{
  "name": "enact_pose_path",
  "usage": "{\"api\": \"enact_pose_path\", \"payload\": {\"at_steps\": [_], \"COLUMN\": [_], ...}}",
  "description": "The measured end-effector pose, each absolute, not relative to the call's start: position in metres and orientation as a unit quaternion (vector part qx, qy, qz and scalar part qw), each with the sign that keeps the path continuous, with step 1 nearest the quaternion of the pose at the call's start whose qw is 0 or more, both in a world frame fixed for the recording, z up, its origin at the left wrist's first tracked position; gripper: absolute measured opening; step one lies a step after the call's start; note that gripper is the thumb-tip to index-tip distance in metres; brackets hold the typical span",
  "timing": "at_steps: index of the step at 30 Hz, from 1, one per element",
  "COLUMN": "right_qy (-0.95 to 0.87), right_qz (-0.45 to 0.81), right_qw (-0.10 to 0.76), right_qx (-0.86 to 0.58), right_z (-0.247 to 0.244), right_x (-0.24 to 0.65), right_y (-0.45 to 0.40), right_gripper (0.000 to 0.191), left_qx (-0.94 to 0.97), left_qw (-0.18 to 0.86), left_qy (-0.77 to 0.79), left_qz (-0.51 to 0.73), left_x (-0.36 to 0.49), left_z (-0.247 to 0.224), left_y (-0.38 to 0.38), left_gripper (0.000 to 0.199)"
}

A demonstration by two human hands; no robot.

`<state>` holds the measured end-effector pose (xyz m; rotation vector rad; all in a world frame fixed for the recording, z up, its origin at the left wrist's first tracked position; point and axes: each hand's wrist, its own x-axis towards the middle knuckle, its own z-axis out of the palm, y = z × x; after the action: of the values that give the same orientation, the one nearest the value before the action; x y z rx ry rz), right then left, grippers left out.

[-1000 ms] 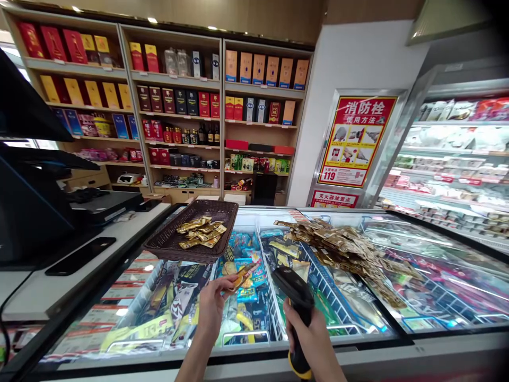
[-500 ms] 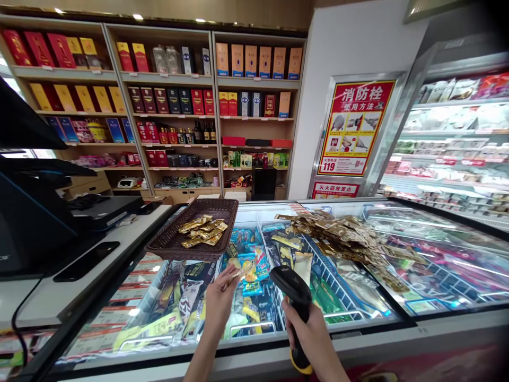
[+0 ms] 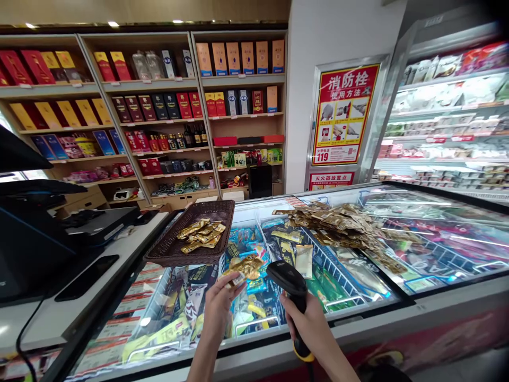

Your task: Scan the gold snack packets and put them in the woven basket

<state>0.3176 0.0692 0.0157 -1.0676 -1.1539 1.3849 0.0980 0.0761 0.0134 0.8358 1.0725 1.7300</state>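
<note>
A red-and-yellow metal-framed poster (image 3: 345, 114) reads 消防栓 使用方法 in large characters across its top, with the number 119 at lower left. A small red rectangular sign (image 3: 331, 180) directly beneath it reads 灭火器放置点.

A basket (image 3: 189, 254) sits on the freezer (image 3: 318, 339) lid holding packets (image 3: 199, 234), with a heap (image 3: 338, 225) to its right, the counter (image 3: 40, 323) left, shelves (image 3: 242, 78) behind.
</note>
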Motion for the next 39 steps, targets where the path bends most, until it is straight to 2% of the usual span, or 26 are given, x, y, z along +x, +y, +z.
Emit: {"api": "enact_pose_path", "payload": {"at_steps": [4,7,9,10,14,16,22,33,39], "right_qy": [-0.496,-0.508,-0.512,-0.513,-0.535,-0.548,-0.559,-0.569,-0.557], "right_qz": [0.569,0.568,0.564,0.561,0.535,0.525,0.532,0.523,0.542], "right_qw": [0.487,0.485,0.488,0.491,0.500,0.497,0.492,0.475,0.479], "right_qx": [-0.439,-0.429,-0.426,-0.425,-0.423,-0.420,-0.404,-0.420,-0.409], "right_z": [0.016,0.022,0.029,0.033,0.051,0.061,0.069,0.057,0.052], "right_x": [0.315,0.313,0.311,0.310,0.305,0.302,0.287,0.279,0.287], "right_y": [0.072,0.072,0.072,0.072,0.075,0.079,0.087,0.080,0.076], "right_gripper": [0.046,0.045,0.045,0.045,0.042,0.039,0.038,0.039,0.040], "left_qx": [0.349,0.367,0.377,0.382,0.382,0.372,0.380,0.377,0.363], "left_qw": [0.436,0.401,0.395,0.393,0.398,0.393,0.387,0.389,0.399], "left_qy": [0.432,0.440,0.431,0.429,0.433,0.430,0.399,0.389,0.375], "left_qz": [0.708,0.715,0.718,0.718,0.713,0.723,0.739,0.745,0.754], "left_x": [0.097,0.094,0.091,0.089,0.085,0.085,0.094,0.096,0.096], "left_z": [0.010,0.012,0.019,0.024,0.043,0.053,0.071,0.075,0.078], "left_y": [0.085,0.098,0.108,0.113,0.130,0.136,0.142,0.137,0.134], "left_gripper": [0.049,0.091,0.104,0.102,0.069,0.063,0.061,0.058,0.047]}}
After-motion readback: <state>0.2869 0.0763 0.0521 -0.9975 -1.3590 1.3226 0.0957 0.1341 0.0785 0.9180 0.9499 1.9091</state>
